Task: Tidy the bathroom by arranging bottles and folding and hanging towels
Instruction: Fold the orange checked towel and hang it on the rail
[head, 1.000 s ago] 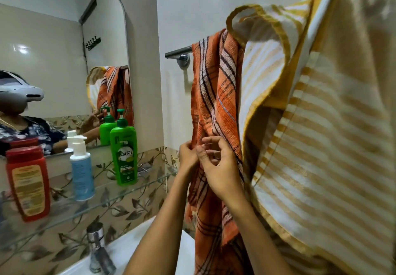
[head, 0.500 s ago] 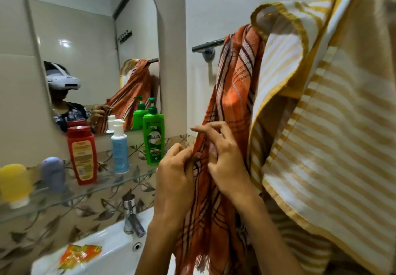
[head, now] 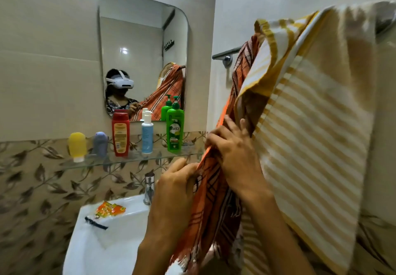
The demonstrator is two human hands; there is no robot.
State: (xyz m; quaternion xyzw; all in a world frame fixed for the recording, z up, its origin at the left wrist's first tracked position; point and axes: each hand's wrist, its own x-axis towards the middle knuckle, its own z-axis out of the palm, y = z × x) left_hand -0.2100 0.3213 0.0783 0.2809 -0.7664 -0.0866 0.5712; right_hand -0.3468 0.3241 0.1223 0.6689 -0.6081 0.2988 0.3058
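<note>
At left of centre, a glass shelf (head: 85, 163) is carrying a yellow tube (head: 77, 146), grey tube (head: 100, 144), red bottle (head: 120, 134), blue pump bottle (head: 147, 134) and green shampoo bottle (head: 175, 129).

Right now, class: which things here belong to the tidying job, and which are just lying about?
Job: orange towel, held by left hand and right hand; yellow towel; rail; shelf bottles, e.g. green bottle, red bottle.

Lying about: orange packet, razor, tap.

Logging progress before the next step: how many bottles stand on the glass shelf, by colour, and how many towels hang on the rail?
Yellow bottle: 1
Grey bottle: 1
Red bottle: 1
Blue bottle: 1
Green bottle: 1
Orange towel: 1
Yellow striped towel: 1
Total: 7
</note>
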